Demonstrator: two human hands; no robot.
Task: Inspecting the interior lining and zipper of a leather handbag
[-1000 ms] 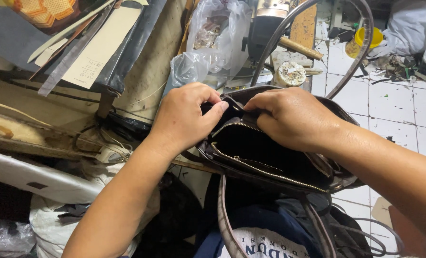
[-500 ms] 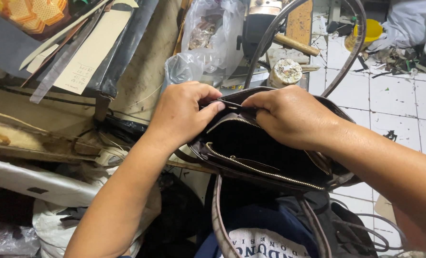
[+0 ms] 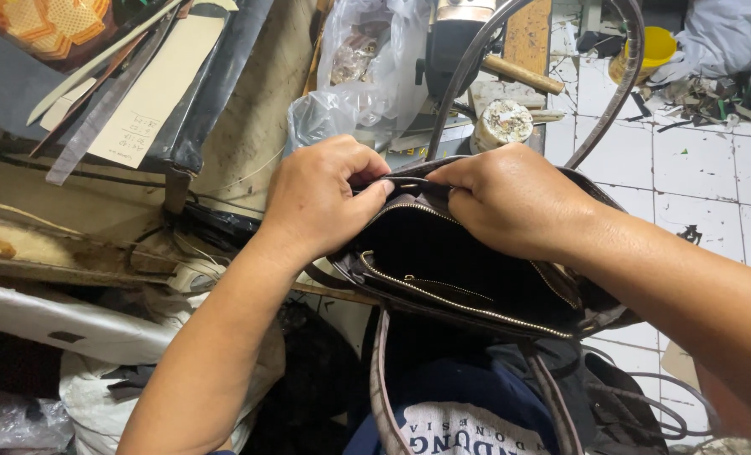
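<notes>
Both hands pinch the far rim of the dark handbag (image 3: 468, 282): left hand (image 3: 321, 198) and right hand (image 3: 510, 198) closed on it. Better to keep the edge tight between them, zipper (image 3: 451, 299) open below.

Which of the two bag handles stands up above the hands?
The far handle: it arches up past both hands, while the near handle hangs down toward the person.

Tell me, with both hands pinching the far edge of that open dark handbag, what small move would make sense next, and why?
Probably a slight pull apart along the rim. The left hand and right hand each have a grip on the far edge of the dark handbag, thumbs close together, where the material looks bunched. The gold zipper is open, the black lining showing. Spreading the hands would likely flatten that edge.
</notes>
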